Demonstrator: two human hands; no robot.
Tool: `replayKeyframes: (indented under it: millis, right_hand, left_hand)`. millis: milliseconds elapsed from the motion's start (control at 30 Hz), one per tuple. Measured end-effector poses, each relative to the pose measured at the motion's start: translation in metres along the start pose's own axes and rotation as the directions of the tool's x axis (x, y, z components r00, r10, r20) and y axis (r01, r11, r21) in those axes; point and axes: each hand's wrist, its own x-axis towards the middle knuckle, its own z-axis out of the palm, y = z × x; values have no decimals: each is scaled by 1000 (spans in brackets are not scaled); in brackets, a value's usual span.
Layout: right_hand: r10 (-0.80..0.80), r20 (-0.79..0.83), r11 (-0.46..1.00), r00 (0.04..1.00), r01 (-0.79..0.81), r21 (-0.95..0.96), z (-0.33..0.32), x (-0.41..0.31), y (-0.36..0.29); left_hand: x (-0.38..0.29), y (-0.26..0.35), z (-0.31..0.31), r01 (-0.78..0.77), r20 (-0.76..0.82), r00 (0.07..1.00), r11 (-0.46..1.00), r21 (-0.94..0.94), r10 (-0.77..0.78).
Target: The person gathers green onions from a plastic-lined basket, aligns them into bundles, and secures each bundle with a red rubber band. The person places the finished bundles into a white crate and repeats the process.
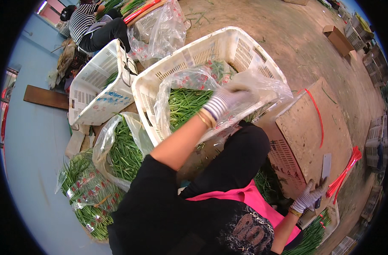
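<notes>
My left hand (230, 99), in a striped knit glove, is blurred over an open clear plastic bag (261, 83) with red print. Whether its fingers grip the film is unclear. Cut green stalks (187, 106), likely garlic chives, lie inside the bag, which lines a white plastic crate (194, 55). On the right, my right hand (309, 196) wears a similar glove and is at the handle of a knife (326, 165). Its broad blade points away over a worn board (312, 127), and the dark handle is partly covered by my fingers.
Red ties (343, 177) lie at the board's right edge. Another white crate (98, 87), an open bag of greens (124, 149) and a wrapped bundle (92, 194) stand left, by a blue wall (37, 153). Bundled greens (312, 234) lie lower right. A person (88, 27) sits upper left.
</notes>
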Motion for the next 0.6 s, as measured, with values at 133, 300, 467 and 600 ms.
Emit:
replayKeyframes:
  millis: [133, 300, 467, 600]
  right_hand:
    - [-20, 136, 995, 991, 6, 99, 36, -3, -39]
    - [-138, 271, 990, 953, 133, 37, 62, -8, -57]
    - [27, 364, 998, 931, -5, -62, 76, -1, -56]
    - [-39, 385, 999, 922, 45, -6, 93, 20, -77]
  left_hand:
    - [22, -129, -72, 422, -229, 882, 475, 772, -412]
    - [34, -233, -32, 345, -317, 889, 30, 938, -331]
    - [39, -266, -19, 249, -211, 888, 41, 968, -408]
    - [54, -266, -49, 544, -367, 742, 183, 819, -560]
